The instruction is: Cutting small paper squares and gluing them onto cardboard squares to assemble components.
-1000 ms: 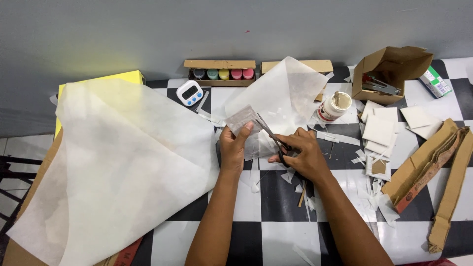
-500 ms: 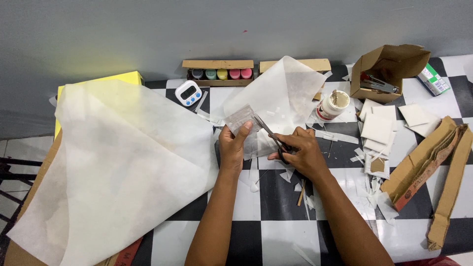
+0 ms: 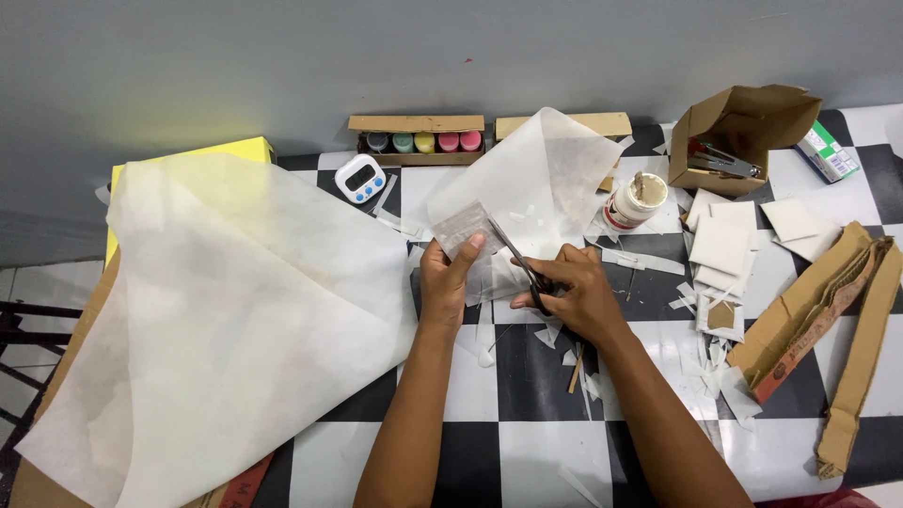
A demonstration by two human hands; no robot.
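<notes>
Translucent white paper, thin as tissue, is what both hands work on in the head view, the only view there is; the left hand pinches a small squarish piece of it between thumb and fingertips, lifted a little above the checkered desk near the middle of its far half; the right hand is closed through the handles of a pair of scissors, whose blades run up and left to the lower right edge of that piece; whether the blades are apart or closed is too fine to tell. Behind the piece rises a larger sheet of the same paper, toward the far edge; a much bigger sheet is draped over the left end of the desk and past its near left corner, over a yellow board. Such paper looks very light, limp and easy to tear or crease, so a hold close beside the cut line, as the left thumb has it, seems the sound one. Along the far edge stand a tray of small paint pots and a white timer; a glue pot sits right of the scissors; cardboard strips lie at the right end.
</notes>
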